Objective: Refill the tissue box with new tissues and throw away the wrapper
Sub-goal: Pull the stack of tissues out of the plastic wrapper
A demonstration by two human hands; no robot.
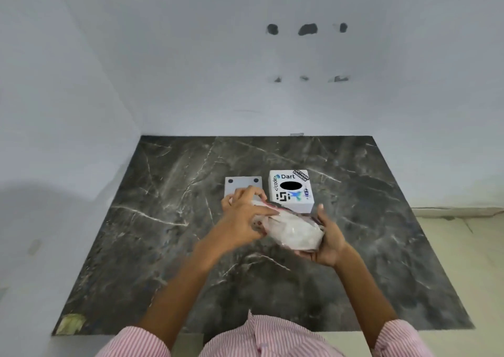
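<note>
A pack of white tissues in a clear plastic wrapper (293,232) is held above the dark marble slab. My right hand (328,238) cups it from the right and below. My left hand (245,213) grips the wrapper's left end, where a red edge shows. Just behind the pack stands the white tissue box (291,191), covered in stickers, with a black oval opening on top. To its left lies a flat white panel (243,184) with two dark dots, partly hidden by my left hand.
The marble slab (163,234) sits in a corner of white walls, at the back and on the left. A pale floor or ledge runs along the right side. A yellowish scrap (71,324) lies at the slab's front left corner.
</note>
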